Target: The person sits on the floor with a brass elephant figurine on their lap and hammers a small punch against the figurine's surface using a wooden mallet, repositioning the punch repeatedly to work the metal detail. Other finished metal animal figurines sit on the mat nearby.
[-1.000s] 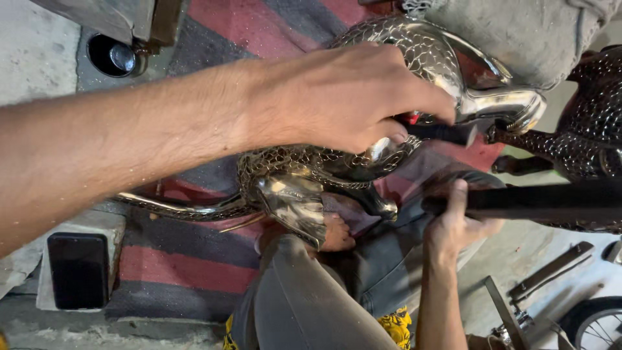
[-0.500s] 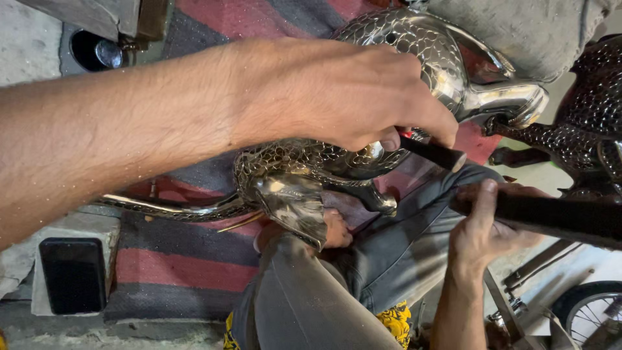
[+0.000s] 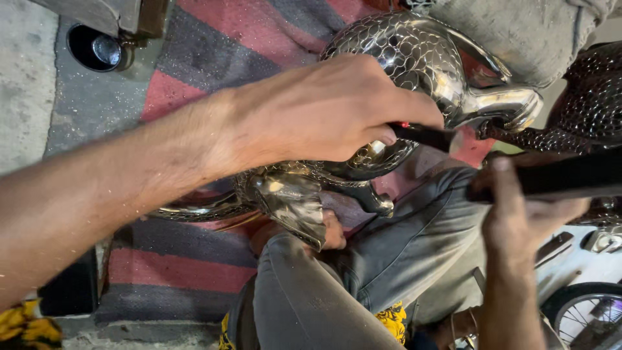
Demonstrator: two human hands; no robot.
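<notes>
Gripping black tool (image 3: 551, 178), hands (image 3: 337, 107), metal figure (image 3: 414, 58)

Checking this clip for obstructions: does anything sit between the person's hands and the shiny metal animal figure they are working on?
Nothing visible does. The left hand lies directly against the scaled metal figure, gripping a dark tool at it. The right hand grips a dark bar just beside the figure.

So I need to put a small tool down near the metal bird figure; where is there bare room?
The striped rug is bare at upper left, between the round dark cup and the shiny metal bird figure. Another bare stretch lies below the left forearm. It is crowded at right, around the left hand, right hand and dark bar.
</notes>
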